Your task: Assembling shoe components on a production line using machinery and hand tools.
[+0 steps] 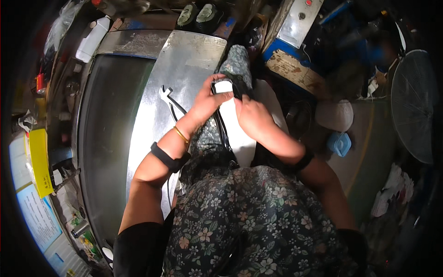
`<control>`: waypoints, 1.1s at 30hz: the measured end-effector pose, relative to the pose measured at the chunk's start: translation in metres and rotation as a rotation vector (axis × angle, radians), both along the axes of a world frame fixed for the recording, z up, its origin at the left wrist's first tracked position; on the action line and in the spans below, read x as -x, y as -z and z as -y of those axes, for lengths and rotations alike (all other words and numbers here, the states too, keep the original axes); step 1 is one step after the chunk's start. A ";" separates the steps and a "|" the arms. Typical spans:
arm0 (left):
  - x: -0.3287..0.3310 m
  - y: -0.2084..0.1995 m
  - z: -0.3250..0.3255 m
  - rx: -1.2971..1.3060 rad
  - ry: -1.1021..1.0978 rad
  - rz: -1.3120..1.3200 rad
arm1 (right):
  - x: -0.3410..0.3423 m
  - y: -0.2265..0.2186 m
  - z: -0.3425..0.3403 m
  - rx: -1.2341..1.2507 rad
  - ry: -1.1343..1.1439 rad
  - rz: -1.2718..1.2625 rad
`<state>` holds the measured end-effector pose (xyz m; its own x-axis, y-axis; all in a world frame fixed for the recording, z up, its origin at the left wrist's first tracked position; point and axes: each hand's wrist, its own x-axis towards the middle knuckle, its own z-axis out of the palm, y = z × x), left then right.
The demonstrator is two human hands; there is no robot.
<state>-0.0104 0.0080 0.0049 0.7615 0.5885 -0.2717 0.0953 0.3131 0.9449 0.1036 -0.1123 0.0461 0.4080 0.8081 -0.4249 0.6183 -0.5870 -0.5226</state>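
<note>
Both hands meet over my lap, on a black piece with a white face (224,87) that looks like a shoe upper on its form; its exact kind is not plain. My left hand (206,100) grips its left side, thumb across the white face. At its right edge, the fingers of my right hand (251,114) are closed on the black rim, fingertips partly hidden. A long white surface (241,138) lies below the hands. Left of my left wrist, a pair of pincers (166,93) with a metal head and dark handles rests on a shiny metal plate (154,108).
A dark belt-like surface (113,115) runs along the left. Two shoes (205,14) stand at the far end. A metal control box (300,21) is far right, and a blue plastic container (339,144) and a round mesh fan guard (414,106) are on the right.
</note>
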 end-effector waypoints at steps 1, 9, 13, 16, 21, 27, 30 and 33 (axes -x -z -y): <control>0.000 -0.005 -0.006 0.061 0.056 -0.006 | -0.002 0.001 -0.002 0.006 -0.005 -0.013; 0.017 -0.024 -0.014 0.020 0.279 -0.082 | 0.000 0.062 0.057 -0.566 0.105 -0.749; 0.026 -0.015 0.068 -0.603 -0.166 -0.364 | -0.002 0.050 0.032 -0.521 0.339 -0.918; 0.054 -0.021 0.074 -0.637 -0.013 -0.374 | 0.001 0.063 0.042 -0.539 0.225 -0.842; 0.057 -0.007 0.047 0.104 -0.162 0.019 | 0.001 0.057 0.042 -0.523 0.275 -1.144; 0.013 -0.033 0.040 -0.843 -0.032 -1.053 | 0.029 0.045 0.027 -0.387 0.253 -0.638; 0.014 -0.049 0.041 -1.365 0.114 -1.045 | 0.037 0.032 0.018 -0.344 0.128 -0.408; 0.031 -0.045 0.033 -1.008 0.124 -0.881 | 0.030 0.054 0.016 -0.469 0.152 -0.527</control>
<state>-0.0419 -0.0248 0.0499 0.6210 0.7610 -0.1876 0.7630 -0.5322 0.3668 0.0741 -0.1282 -0.0080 0.3672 0.9041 -0.2184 0.1435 -0.2870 -0.9471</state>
